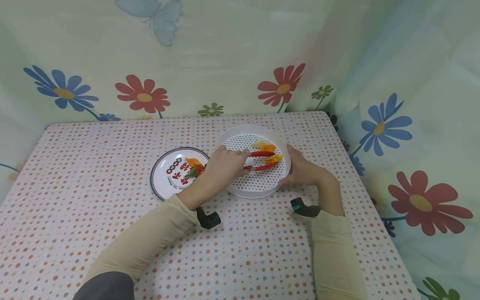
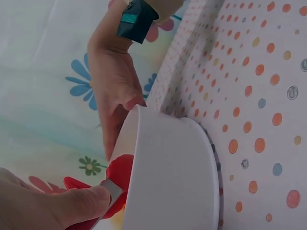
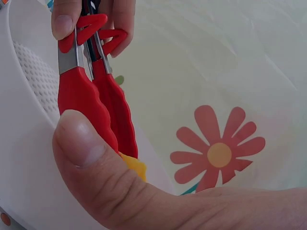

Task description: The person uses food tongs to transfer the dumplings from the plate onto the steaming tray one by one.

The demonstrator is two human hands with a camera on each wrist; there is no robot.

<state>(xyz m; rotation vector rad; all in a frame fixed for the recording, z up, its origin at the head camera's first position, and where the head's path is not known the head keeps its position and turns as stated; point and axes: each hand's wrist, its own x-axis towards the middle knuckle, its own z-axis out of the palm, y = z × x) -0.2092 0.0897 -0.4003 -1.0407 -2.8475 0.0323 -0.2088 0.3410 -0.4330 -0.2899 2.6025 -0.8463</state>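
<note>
My left hand (image 1: 226, 166) grips tongs with red tips (image 1: 262, 153), reaching over a white round basket with a perforated floor (image 1: 249, 183). Between the parted tongs tips lies a yellow piece (image 1: 274, 158); in the right wrist view the tips (image 3: 122, 120) are close around it, but whether they squeeze it I cannot tell. An orange piece (image 1: 268, 147) and a pale piece (image 1: 258, 143) rest on the basket floor just behind. At the basket's right side, my right hand (image 1: 301, 168) holds the wall, its thumb (image 3: 91, 148) toward the front.
Left of the basket stands a white plate (image 1: 161, 179) with red lettering, bearing an orange piece (image 1: 192, 162) and a green and red piece (image 1: 195, 171), partly hidden by my left arm. The dotted tablecloth (image 1: 93, 187) ends against a flowered curtain (image 1: 225, 62) behind and at right.
</note>
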